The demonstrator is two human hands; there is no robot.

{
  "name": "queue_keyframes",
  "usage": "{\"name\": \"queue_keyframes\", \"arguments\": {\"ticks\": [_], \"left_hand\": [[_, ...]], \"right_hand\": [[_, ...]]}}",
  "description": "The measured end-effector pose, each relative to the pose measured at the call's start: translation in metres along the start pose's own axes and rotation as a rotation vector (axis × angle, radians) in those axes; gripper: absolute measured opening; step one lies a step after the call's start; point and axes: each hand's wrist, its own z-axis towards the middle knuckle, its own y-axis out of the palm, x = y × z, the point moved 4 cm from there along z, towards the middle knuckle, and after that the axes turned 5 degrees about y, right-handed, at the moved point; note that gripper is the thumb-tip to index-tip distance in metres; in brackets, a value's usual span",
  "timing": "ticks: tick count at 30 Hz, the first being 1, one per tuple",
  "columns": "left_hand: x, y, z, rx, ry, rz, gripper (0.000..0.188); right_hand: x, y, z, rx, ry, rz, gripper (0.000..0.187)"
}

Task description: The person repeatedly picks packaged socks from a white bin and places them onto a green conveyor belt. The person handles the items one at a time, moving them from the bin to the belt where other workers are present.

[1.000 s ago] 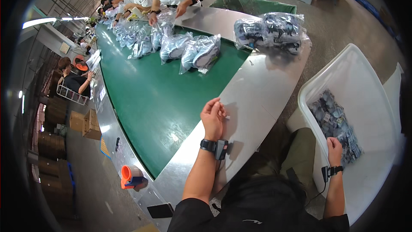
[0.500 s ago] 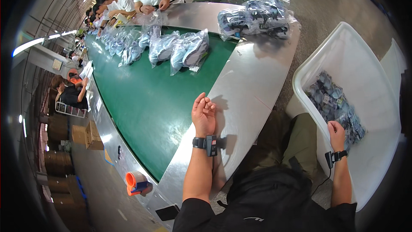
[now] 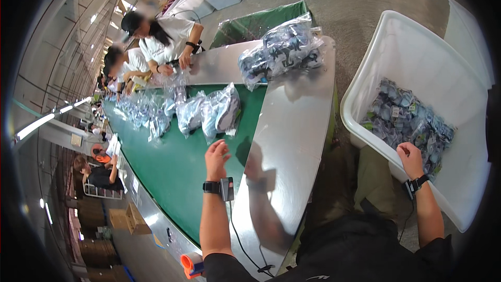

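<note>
My left hand (image 3: 216, 157) is over the green conveyor belt (image 3: 193, 193), its fingers loosely curled and nothing in them. Just beyond its fingertips lies a clear plastic bag (image 3: 221, 112) with light-blue and grey, shoe-like items inside; more such bags (image 3: 151, 110) trail off to the left along the belt. At my right side, my right hand (image 3: 410, 159) hangs over the near rim of a white plastic bin (image 3: 360, 125), fingers loosely bent and no object visible in them. Many small grey-blue bagged pieces (image 3: 404, 117) lie in the bin below that hand.
More bagged items (image 3: 284, 49) are heaped on the metal table corner (image 3: 292, 109). Co-workers (image 3: 167, 36) stand along the far side. A green bin (image 3: 245, 26) stands behind the table, and an orange tape dispenser (image 3: 191, 266) sits at the near left edge.
My view has tilted and shifted. My left hand has moved from above the metal edge toward the bags on the belt. My right hand stays by the bin rim.
</note>
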Motion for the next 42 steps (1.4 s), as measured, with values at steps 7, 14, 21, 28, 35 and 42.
{"name": "queue_keyframes", "arguments": {"ticks": [7, 14, 21, 28, 35, 42], "left_hand": [[0.007, -0.055, 0.138, 0.316, 0.309, 0.535, 0.065], [-0.031, -0.041, 0.164, 0.027, -0.051, 0.393, 0.07], [-0.015, 0.011, 0.093, -0.104, -0.003, 0.329, 0.041], [0.012, 0.052, -0.061, -0.292, 0.541, 0.124, 0.06], [0.02, 0.066, -0.11, -0.205, -0.017, 0.032, 0.064], [0.007, 0.138, -0.135, -0.272, 0.062, -0.158, 0.089]], "right_hand": [[-0.012, -0.001, -0.002, 0.044, 0.025, -0.066, 0.018], [-0.013, -0.001, -0.003, 0.072, 0.026, -0.059, 0.018], [-0.013, 0.0, -0.003, 0.059, 0.0, -0.075, 0.019], [-0.005, -0.001, -0.005, 0.077, -0.026, -0.12, 0.022], [-0.006, -0.002, -0.004, 0.027, 0.022, -0.107, 0.024], [-0.013, -0.006, -0.01, 0.008, -0.003, 0.015, 0.023]]}}
